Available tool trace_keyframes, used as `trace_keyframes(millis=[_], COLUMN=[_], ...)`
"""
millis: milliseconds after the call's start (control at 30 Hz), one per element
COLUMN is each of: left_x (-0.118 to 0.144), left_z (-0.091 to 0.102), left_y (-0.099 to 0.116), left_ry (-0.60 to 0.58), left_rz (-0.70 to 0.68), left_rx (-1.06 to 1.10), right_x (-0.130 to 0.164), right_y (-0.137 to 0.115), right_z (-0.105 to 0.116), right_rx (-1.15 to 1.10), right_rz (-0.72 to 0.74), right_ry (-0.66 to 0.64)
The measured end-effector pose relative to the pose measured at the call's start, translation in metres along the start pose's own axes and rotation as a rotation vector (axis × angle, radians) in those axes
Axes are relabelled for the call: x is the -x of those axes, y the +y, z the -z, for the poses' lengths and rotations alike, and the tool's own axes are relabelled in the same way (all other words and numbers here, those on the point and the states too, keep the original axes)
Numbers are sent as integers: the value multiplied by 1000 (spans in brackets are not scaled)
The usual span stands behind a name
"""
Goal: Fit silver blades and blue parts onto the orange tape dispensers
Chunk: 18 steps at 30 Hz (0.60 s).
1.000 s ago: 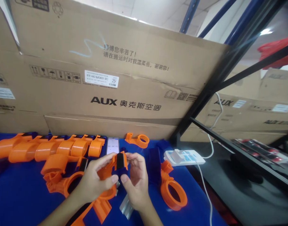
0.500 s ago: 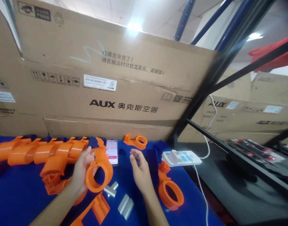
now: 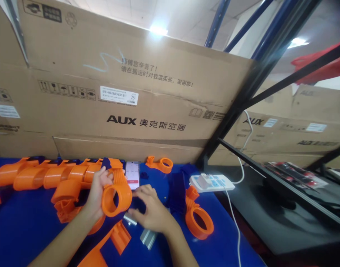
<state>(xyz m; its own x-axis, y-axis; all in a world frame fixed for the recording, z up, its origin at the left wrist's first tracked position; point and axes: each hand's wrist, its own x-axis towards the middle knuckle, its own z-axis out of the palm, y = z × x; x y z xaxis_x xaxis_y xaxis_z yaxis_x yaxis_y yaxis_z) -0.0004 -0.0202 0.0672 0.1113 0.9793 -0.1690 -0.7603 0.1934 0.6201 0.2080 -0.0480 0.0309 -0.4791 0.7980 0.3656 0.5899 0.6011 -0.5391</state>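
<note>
Head view. Left hand [image 3: 96, 193]: grip closed around an orange plastic ring-shaped tape dispenser [image 3: 116, 194], held just above the blue tabletop [image 3: 25, 230], wrist bent inward. Right hand [image 3: 150, 211]: half a second ago raised and open, now lowered palm-down, fingers loosely curled over a dark blue part [image 3: 138, 204] beside small grey metal blades [image 3: 147, 237]; whether it grasps anything cannot be told. Judged: the dispenser is finished, the next piece being fetched.

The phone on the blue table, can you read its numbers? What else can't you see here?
Head view only:
- Phone: screen digits too small and blurred to read.
- Right hand: palm down, hiding whatever is under it; whether it holds anything cannot be told.
- Orange ring part in the left hand: its far side is hidden.
- Orange piece: cut off by the bottom edge.
- Box label: print too small.
</note>
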Motion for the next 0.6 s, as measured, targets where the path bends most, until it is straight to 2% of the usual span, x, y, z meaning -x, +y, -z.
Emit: trace_keyframes(millis=[133, 233, 333, 500, 600], left_x=[1, 3, 4, 4, 8], left_z=[2, 3, 5, 10, 12], left_y=[8, 12, 15, 18, 20], left_ry=[-67, -84, -93, -82, -146], left_rz=[27, 61, 57, 70, 143], left_rx=[91, 117, 129, 126, 104], right_x=[-2, -4, -4, -3, -3], right_y=[-20, -23, -17, -2, 1], right_z=[-11, -21, -21, -9, -7], right_rx=[-81, -83, -25, 107, 175], right_rz=[201, 238, 197, 74, -7], right_ry=[-132, -158, -153, -58, 15])
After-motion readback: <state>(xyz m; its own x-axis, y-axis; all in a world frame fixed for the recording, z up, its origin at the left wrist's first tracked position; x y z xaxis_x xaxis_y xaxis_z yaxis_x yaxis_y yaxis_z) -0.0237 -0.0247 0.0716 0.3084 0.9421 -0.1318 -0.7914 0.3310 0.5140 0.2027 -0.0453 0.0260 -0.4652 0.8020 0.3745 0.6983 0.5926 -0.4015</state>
